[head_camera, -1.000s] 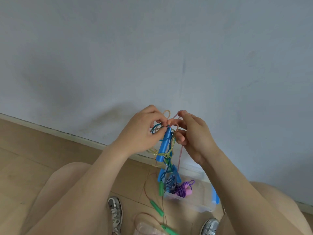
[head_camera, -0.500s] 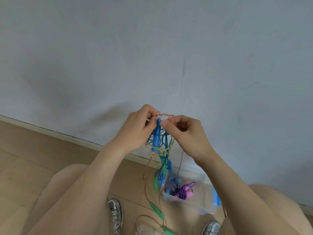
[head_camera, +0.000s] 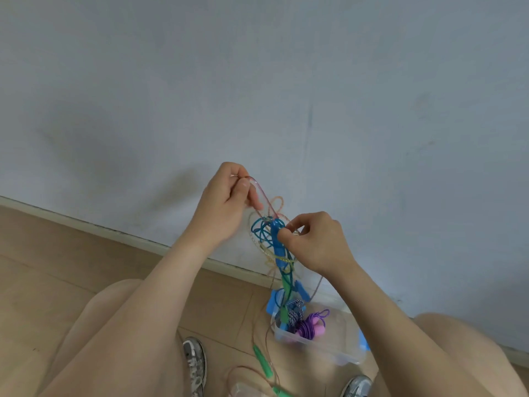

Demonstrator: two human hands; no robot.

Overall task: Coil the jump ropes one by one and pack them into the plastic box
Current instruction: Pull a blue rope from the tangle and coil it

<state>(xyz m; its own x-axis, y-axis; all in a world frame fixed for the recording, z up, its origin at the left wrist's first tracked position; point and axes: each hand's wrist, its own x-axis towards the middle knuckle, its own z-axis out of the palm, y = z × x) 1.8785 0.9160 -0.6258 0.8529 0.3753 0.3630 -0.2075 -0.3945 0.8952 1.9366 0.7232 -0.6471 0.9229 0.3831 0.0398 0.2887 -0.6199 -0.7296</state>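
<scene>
1. Mid-frame, just below centre: both hands up in front of a grey wall (head_camera: 257, 81), working a tangle of ropes (head_camera: 269, 239).
2. Left hand (head_camera: 229, 204), higher and left of centre: fingers curled shut, thumb and forefinger pinching a pink rope (head_camera: 262, 193) whose loop runs down-right into the tangle.
3. Right hand (head_camera: 317, 242), lower and right of centre: fingers closed, tips pinching at the top of a blue handle (head_camera: 277, 242) in the tangle.
4. Tangle hangs between and below the hands: blue cord loops, a yellowish beaded strand (head_camera: 266, 253), pink strands; can't tell which rope is which inside it.
5. Strands trail down toward the lower centre; a green handle (head_camera: 286, 285) hangs in them just above the box.
6. Box (head_camera: 329, 348), clear plastic w/ blue clips, sits on the wood floor (head_camera: 43, 267) at lower centre-right, near the skirting.
7. Inside box: a purple rope (head_camera: 310, 325) w/ pink handles, coiled, and a blue-white rope (head_camera: 294, 310) beside it.
8. More green handles (head_camera: 263, 362) and loose pink cord on the floor left of the box, bottom centre.
9. Bare knees at lower left and right; two grey shoes (head_camera: 194, 365) at the bottom edge.
</scene>
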